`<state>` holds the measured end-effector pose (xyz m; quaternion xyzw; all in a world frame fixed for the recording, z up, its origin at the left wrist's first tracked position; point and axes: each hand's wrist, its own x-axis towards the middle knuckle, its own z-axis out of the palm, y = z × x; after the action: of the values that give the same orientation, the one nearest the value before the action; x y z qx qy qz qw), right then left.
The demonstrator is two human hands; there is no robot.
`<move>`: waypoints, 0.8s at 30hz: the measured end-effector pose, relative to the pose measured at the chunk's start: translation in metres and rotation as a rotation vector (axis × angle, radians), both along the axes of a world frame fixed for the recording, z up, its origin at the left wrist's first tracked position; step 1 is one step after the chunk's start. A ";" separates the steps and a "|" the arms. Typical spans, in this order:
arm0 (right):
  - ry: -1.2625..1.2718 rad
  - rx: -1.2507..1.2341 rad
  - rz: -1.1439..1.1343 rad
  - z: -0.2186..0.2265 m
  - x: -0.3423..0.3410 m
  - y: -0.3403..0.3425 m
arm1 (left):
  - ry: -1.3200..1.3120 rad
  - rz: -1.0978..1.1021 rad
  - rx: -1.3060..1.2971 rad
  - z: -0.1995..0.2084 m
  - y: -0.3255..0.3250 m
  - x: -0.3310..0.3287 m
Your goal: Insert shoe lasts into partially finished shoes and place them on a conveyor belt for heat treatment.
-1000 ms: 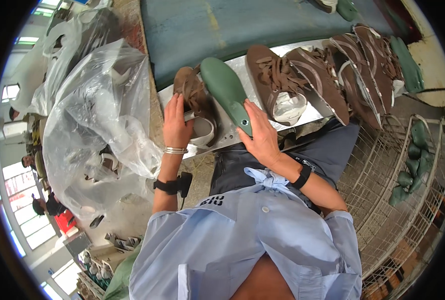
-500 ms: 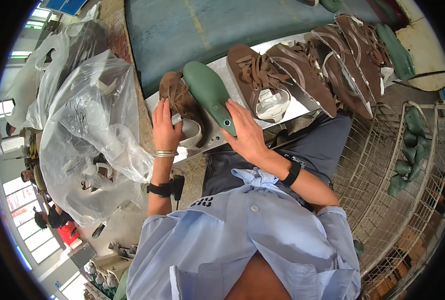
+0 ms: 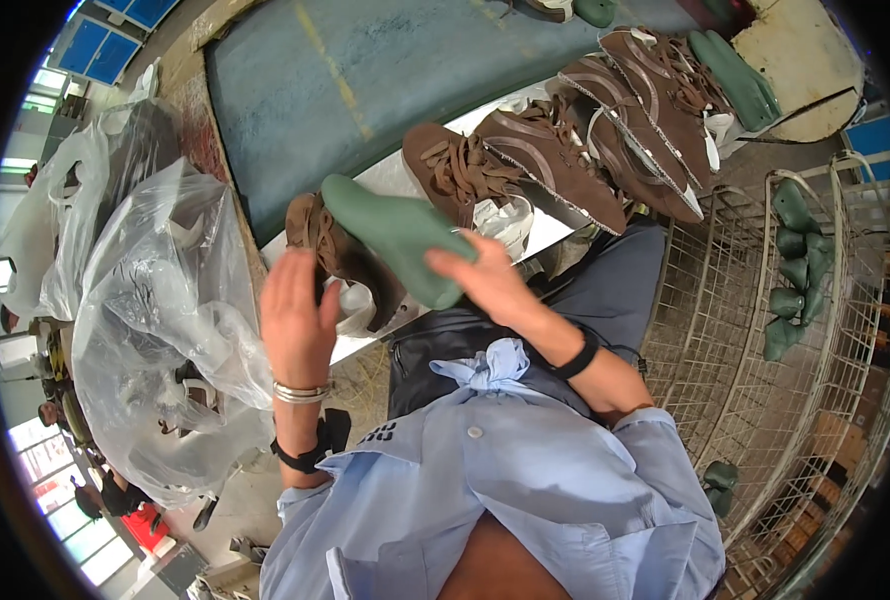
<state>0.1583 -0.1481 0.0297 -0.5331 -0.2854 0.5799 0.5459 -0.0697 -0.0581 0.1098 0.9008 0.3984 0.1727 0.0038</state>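
One foot-shaped green plastic last [image 3: 393, 235] we're gripping in our right hand [image 3: 485, 280] over the counter's [image 3: 557, 240] near edge, our left [image 3: 300, 318] half-open beside a brown laced shoe [image 3: 350, 262].

Left of the blue-green belt [image 3: 395, 80], clear plastic bags [image 3: 155, 330] bulge in a loose heap, and farther off on that side are bright windows [image 3: 87, 540] and a person [image 3: 115, 498] in a dark top. Blue cabinets [image 3: 102, 55] stand well apart from the belt's far left corner. Right of the belt are a wire cart [image 3: 710, 275] and, beside its right end, a worn cream panel [image 3: 815, 65].
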 end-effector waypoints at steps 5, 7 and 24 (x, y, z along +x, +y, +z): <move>0.324 0.051 -0.279 0.070 0.035 -0.062 | -0.088 -0.303 -0.112 -0.026 -0.025 0.077; 0.211 0.128 -0.357 0.083 0.046 -0.075 | -0.181 -0.423 -0.315 -0.040 -0.028 0.119; -0.823 0.069 -0.418 -0.020 0.013 -0.026 | -0.201 -0.305 -0.356 -0.098 -0.012 0.056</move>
<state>0.1716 -0.1742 0.0094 -0.7465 -0.3838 0.1878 0.5100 -0.0142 -0.0698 0.0116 0.9139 0.2797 0.1860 0.2278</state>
